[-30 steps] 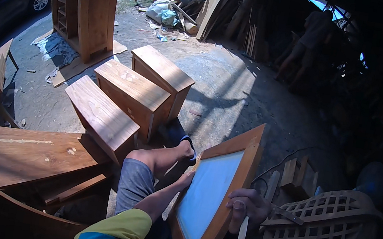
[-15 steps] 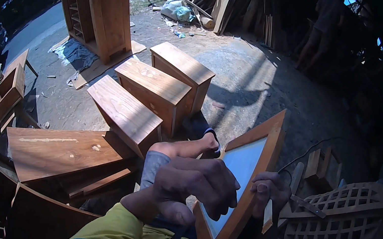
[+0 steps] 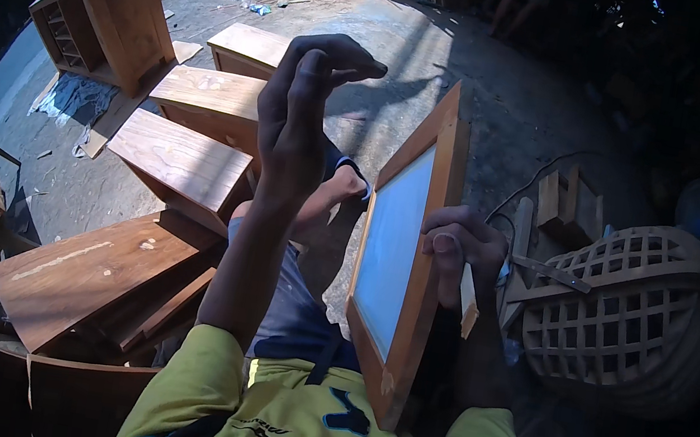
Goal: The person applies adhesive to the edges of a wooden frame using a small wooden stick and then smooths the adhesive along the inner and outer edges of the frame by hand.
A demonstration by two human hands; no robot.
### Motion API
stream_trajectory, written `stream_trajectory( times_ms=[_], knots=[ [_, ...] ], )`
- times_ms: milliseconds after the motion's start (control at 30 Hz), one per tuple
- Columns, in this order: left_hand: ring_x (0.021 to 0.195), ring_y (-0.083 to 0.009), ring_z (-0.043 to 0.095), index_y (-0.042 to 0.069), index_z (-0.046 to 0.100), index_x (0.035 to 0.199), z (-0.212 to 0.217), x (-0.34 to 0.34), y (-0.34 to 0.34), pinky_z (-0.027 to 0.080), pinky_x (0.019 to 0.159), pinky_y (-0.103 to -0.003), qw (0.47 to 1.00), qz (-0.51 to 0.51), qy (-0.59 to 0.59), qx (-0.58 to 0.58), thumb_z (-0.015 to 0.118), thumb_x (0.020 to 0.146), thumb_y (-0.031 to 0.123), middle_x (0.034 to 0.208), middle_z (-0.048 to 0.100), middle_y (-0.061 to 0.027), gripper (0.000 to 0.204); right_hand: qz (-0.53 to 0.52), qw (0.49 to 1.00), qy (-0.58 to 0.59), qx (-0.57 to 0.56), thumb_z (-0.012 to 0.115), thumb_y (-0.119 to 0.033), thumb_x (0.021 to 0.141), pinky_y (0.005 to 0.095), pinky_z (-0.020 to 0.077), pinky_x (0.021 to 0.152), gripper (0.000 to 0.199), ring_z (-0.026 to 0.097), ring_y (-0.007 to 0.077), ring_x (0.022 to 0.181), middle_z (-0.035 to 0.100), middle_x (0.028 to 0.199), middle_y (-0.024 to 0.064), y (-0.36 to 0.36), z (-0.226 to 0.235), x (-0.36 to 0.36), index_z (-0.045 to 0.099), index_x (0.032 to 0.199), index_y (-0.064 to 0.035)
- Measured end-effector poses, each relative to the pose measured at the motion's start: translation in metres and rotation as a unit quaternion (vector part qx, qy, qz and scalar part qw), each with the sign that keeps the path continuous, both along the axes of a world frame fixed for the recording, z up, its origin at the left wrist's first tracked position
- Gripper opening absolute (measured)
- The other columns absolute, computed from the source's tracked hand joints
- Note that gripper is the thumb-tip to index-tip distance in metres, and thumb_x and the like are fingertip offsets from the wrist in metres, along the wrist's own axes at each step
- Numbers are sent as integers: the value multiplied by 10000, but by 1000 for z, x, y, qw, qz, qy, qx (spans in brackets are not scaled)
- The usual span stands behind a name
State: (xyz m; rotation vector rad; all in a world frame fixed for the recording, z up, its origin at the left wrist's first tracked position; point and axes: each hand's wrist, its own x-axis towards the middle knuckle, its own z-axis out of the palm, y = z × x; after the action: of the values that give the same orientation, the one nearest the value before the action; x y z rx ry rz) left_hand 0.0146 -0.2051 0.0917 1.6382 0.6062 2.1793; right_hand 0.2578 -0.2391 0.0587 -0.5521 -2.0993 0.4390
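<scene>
A wooden frame with a pale bluish-white panel stands tilted on edge in front of my body. My right hand is closed on its right-hand side piece, fingers bent over the wood. A thin, pale strip of wood sticks down from beneath those fingers. My left hand is raised to the left of the frame, apart from it. Its fingers are loosely bent towards the right, and nothing shows in them; the thumb cannot be made out.
Wooden drawers stand at left, near a brown board. Farther back is a wooden cabinet beside a crumpled cloth. To the right lies a lattice-backed wooden piece, with a metal strip across it and wooden blocks behind.
My left hand has lifted up and away from in front of the panel. My right hand keeps its hold on the frame. The whole view has shifted.
</scene>
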Motion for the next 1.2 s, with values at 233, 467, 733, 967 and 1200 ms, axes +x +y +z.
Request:
stream_trajectory(
  times_ms=[233, 467, 733, 967, 1200],
  knots=[
    [1202, -247, 609, -33, 644, 1225, -81, 53, 159, 419, 1079, -347, 962, -182, 85, -184, 231, 1141, 461, 1202, 679, -188, 650, 29, 998, 7, 57, 504, -234, 1052, 307, 530, 623, 386, 673, 173, 678, 677, 858, 99, 5, -6, -4, 627, 761, -12],
    [690, -173, 600, -23, 661, 862, -83, 86, 130, 497, 691, -354, 943, -152, 24, -295, 234, 1120, 543, 751, 661, -93, 754, -255, 957, -15, -138, 544, -344, 1068, 291, 503, 606, 383, 621, 132, 623, 698, 958, 149, -4, 32, 49, 593, 1268, -21],
    [660, -184, 599, -61, 650, 845, -94, 93, 141, 480, 656, -383, 969, -124, 34, -213, 220, 1121, 522, 700, 649, -128, 775, -248, 964, -88, 41, 688, -126, 982, 362, 529, 647, 406, 685, 231, 727, 660, 819, 115, 13, 56, 53, 643, 1385, -101],
    [656, -182, 606, -51, 655, 823, -90, 92, 133, 475, 641, -378, 968, -87, 74, -224, 223, 1122, 521, 691, 650, -126, 777, -256, 943, -208, -38, 698, -83, 949, 384, 501, 606, 425, 638, 240, 652, 634, 788, 136, -2, 75, 44, 680, 1366, -161],
    [681, -186, 627, -32, 685, 836, -84, 100, 124, 487, 656, -374, 972, -96, 65, -204, 225, 1120, 524, 709, 660, -132, 776, -277, 934, -221, -37, 708, -99, 939, 389, 504, 607, 380, 640, 258, 655, 637, 769, 132, -10, 109, 47, 712, 1315, -151]
  ],
)
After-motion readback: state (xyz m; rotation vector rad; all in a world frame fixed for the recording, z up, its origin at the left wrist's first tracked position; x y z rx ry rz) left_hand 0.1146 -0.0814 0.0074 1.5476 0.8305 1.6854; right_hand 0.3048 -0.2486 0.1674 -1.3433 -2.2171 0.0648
